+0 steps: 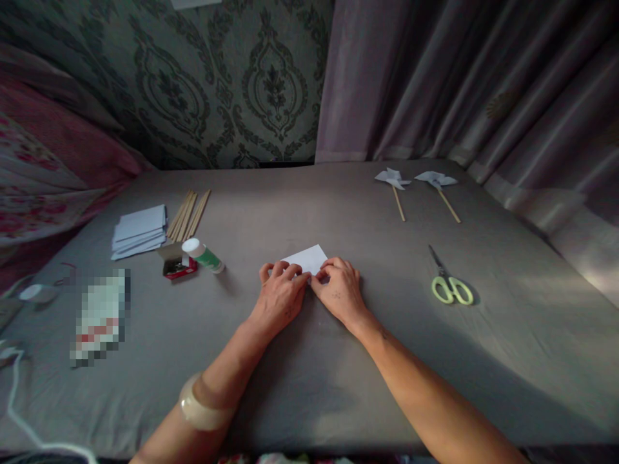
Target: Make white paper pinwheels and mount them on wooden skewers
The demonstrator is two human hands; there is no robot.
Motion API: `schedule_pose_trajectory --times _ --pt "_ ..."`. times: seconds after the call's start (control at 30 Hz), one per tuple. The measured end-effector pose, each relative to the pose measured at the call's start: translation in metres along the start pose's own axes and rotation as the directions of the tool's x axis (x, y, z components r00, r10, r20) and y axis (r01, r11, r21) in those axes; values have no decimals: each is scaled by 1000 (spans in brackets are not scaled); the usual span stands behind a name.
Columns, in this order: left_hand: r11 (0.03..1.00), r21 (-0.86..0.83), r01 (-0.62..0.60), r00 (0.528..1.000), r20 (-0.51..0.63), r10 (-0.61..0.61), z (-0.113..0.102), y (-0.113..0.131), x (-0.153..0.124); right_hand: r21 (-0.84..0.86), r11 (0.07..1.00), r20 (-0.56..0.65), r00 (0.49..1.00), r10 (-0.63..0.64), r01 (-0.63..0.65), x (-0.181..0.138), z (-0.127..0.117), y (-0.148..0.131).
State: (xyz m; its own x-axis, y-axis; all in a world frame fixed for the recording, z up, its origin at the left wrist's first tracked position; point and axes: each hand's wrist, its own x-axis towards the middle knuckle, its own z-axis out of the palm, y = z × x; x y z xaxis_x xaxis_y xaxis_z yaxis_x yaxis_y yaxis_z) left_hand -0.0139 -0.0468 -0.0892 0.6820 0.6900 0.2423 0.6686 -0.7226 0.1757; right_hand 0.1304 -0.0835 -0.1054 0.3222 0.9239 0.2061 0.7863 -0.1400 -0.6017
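A small white sheet of paper (309, 259) lies on the grey cloth-covered table in front of me. My left hand (280, 290) presses on its near left part, fingers bent and thumb near the middle edge. On the near right side my right hand (338, 289) pinches the same paper, its thumb close to the left thumb. The paper's near edge is mostly hidden under both hands, so I cannot tell how it is folded there. A transparent bangle circles my left forearm.
At left are a stack of white paper (139, 231), several wooden sticks (186, 216), a glue stick (206, 256) and a small red box (178, 265). Scissors with yellow-green handles (449, 287) lie at right. Two paper pinwheels (393, 180) on sticks lie at the far right.
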Motion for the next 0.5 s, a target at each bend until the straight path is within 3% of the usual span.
schedule_pose_trajectory --times 0.23,0.5 --pt "996 84 -20 1000 18 19 -3 5 0 -15 1000 -9 1000 -26 26 -1 1 2" --pt "999 38 -3 998 -55 5 -1 2 -2 -28 997 -5 997 -73 73 -3 1 5"
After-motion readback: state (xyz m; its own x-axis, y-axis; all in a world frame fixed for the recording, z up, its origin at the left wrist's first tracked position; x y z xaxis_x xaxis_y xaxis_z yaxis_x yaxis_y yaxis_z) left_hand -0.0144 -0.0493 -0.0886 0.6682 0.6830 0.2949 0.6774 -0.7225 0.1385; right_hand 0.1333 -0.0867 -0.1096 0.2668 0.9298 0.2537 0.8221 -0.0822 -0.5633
